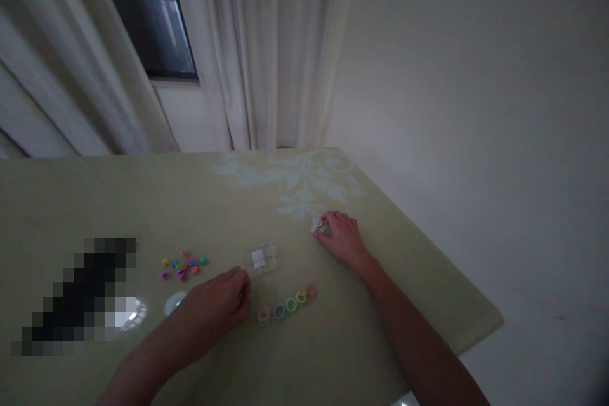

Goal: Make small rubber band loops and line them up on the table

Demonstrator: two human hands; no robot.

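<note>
Hands: R hand [343, 238] – thumb + fingers curled round small white pcs [316, 226], firm pinch can't tell | L hand [221, 301] – fingers folded, tips hidden, grip can't tell | clear box [271, 259] just beyond L | pastel rings [287, 306] in row, just R of L | multi-col. bits [183, 264] L of L, on tbl [190, 203]

The pale green desk [228, 209], with white floral patterning toward its far corner, carries a loose cluster of small colourful pieces [184, 264], a clear box [267, 258], a slanting row of pastel rings [291, 304], and a pixelated dark shape [76, 298] at left.
</note>
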